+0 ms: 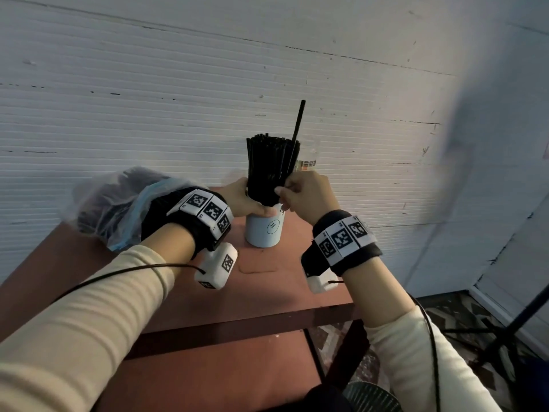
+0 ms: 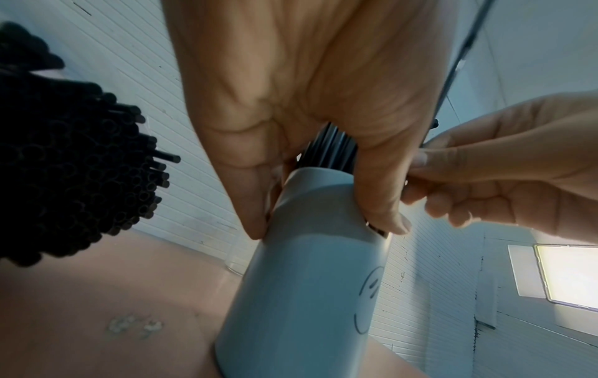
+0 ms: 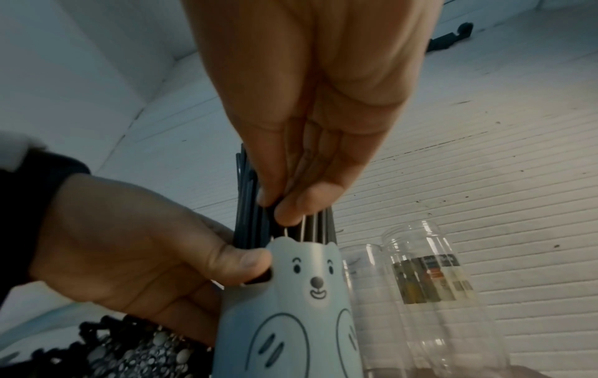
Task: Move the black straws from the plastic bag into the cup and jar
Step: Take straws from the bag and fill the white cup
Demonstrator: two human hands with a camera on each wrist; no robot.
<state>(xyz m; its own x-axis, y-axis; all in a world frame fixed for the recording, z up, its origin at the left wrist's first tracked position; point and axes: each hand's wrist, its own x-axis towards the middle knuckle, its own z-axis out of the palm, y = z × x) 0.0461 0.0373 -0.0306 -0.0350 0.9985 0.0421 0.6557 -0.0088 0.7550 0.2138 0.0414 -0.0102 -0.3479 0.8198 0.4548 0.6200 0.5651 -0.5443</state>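
The left hand (image 1: 242, 197) grips the packed cup (image 1: 263, 230) at its rim; the right hand (image 1: 306, 193) fingers pinch one raised straw (image 1: 298, 126). Forcing it risks tipping the cup or buckling the straw.

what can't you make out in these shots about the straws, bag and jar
- Straws' lower ends: hidden inside the opaque cup in every view.
- How many straws remain in the plastic bag: head view, the left wrist band covers its mouth; left wrist view shows only a dark mass of ends.
- Jar label text: blurred in the right wrist view; in the head view the straws in the cup hide most of the jar.
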